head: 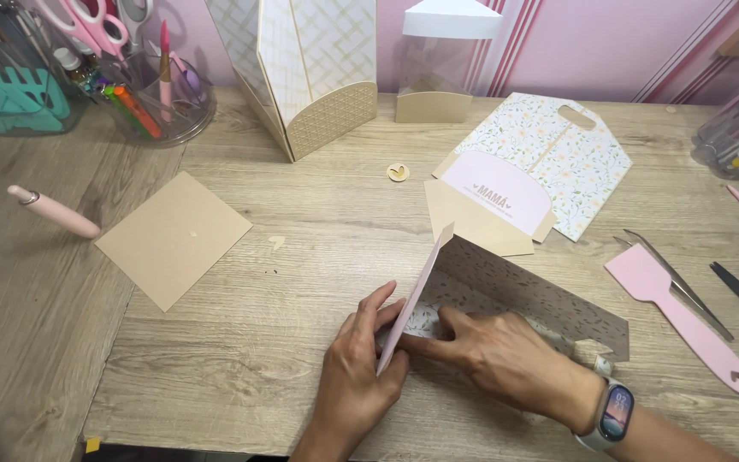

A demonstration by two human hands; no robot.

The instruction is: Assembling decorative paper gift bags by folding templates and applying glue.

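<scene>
Folding card panel upright, near front edge of table.

I'm pressing my left hand (354,376) against the outside of the raised pink flap (412,299), thumb and fingers grasping its lower edge; my right hand (493,351) is lying flat inside, fingers spread and pushing the patterned card (540,299) down along the fold, gripping nothing. Card is sitting toward the front right of the wooden table (301,231), well apart from the tan square (173,235) at the left and near the pink scraper (677,312) at the right. Risk, as I judge it: uneven pressure from either hand could pull the crease off its score line, or buckle the thin flap; right hand sliding could skew the whole piece.
</scene>
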